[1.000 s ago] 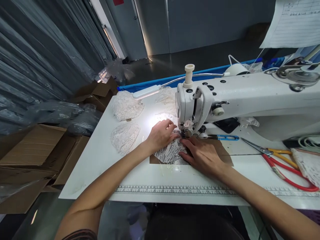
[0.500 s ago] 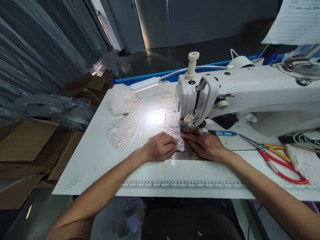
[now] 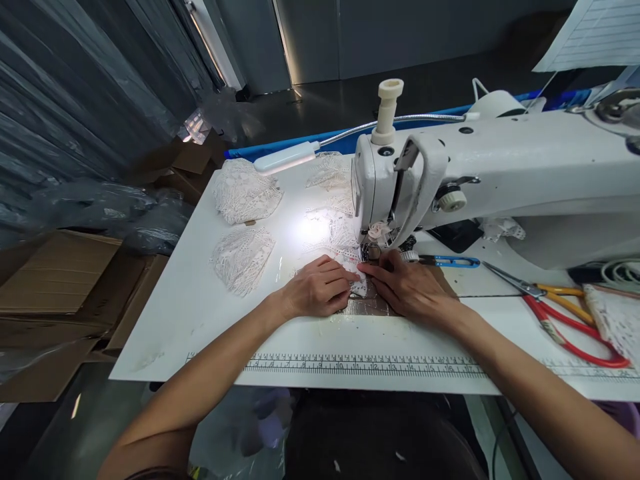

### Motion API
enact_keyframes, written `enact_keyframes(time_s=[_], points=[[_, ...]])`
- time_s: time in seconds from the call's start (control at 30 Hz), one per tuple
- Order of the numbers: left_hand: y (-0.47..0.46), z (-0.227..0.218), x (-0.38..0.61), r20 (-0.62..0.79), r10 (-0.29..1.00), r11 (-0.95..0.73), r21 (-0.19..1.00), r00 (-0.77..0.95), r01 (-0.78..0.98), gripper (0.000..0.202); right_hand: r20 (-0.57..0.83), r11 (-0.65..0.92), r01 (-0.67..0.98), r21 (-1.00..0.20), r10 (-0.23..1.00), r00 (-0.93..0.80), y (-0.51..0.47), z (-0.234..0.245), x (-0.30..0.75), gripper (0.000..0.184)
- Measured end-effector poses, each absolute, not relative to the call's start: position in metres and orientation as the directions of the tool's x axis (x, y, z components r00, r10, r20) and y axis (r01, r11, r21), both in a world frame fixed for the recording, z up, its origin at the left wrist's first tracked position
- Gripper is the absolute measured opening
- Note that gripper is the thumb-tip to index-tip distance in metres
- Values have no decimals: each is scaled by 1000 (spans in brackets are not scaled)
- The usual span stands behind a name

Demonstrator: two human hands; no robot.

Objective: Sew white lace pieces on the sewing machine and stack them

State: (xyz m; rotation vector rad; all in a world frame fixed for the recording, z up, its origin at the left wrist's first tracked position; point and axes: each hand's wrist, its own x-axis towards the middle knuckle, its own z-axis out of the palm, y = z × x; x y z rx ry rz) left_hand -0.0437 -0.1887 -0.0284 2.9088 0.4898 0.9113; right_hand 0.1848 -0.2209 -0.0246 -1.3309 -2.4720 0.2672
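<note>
A strip of white lace lies under the needle area of the white sewing machine. My left hand rests on the lace's left side, fingers curled and pressed down on it. From the right, my right hand reaches in beside the presser foot; its fingers are drawn together, with a fingertip at the lace's edge. What lies under the fingertips is partly hidden. More lace spreads behind the needle, beneath a bright lamp.
Two bunches of lace lie at the left of the white table. To the right are blue thread snips and red-and-orange-handled scissors. A printed ruler runs along the front edge. Cardboard boxes stand left.
The head view has shifted slightly, and the machine appears a little higher and larger. Both hands stay at the lace, while less of its near end shows between them.
</note>
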Motion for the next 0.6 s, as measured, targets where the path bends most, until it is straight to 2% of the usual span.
enact_keyframes(time_s=[0.47,0.6], points=[[-193,-28,-45,520,322,-946,145,792,289,10,228,546,747,-379,837,-497,-225,-33,187,42],[-193,-29,-44,515,316,-946,106,797,306,9,252,612,674,-414,789,-561,-232,-32,196,42]])
